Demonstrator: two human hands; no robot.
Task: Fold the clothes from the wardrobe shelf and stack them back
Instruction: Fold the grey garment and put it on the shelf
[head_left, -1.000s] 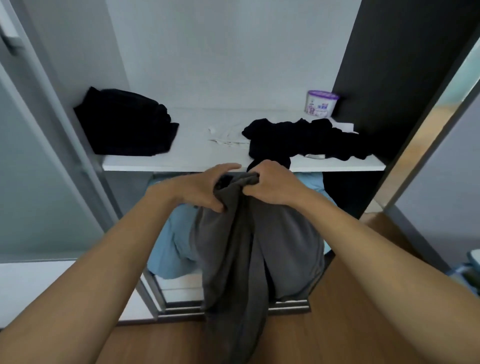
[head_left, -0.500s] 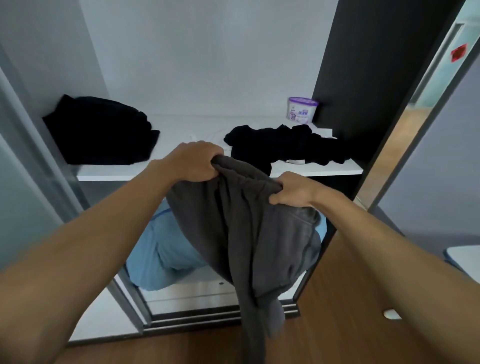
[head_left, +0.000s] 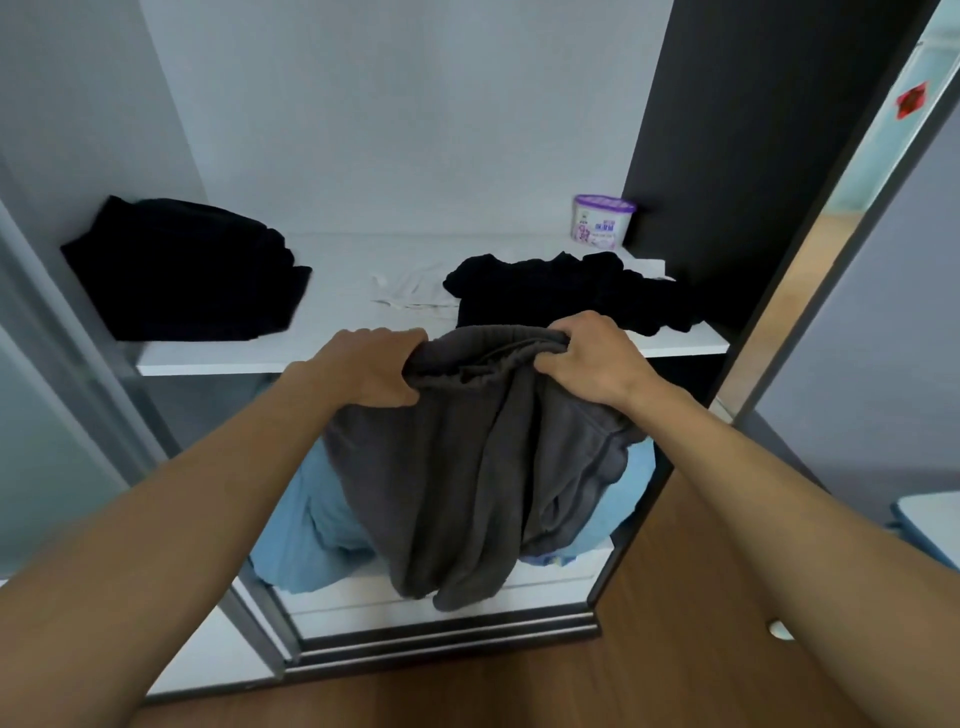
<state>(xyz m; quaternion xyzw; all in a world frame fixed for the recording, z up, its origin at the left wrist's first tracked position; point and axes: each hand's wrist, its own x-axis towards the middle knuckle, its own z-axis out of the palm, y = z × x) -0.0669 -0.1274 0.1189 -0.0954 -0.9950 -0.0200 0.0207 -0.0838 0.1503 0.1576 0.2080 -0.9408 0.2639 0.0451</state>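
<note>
Head view: facing wardrobe shelf (head_left: 337, 306).
Left hand (head_left: 371, 369): gripping grey trousers (head_left: 457, 467) at waistband, fingers curled.
Right hand (head_left: 592, 358): gripping waistband's other end.
Trousers' place: hanging just before shelf edge.
Shelf load: black folded pile (head_left: 182, 270) lying left, loose black garment (head_left: 566, 296) right.

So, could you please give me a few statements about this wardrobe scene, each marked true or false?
1. The left hand and right hand both grip the grey trousers at the waistband. True.
2. A black pile sits at the left end of the shelf. True.
3. The trousers lie flat on the shelf. False: they hang from the hands in front of it.
4. Only clothes are on the shelf. False: a tub stands at its back right.
5. A red garment lies on the shelf's right half. False: the loose garment there is black.
</note>
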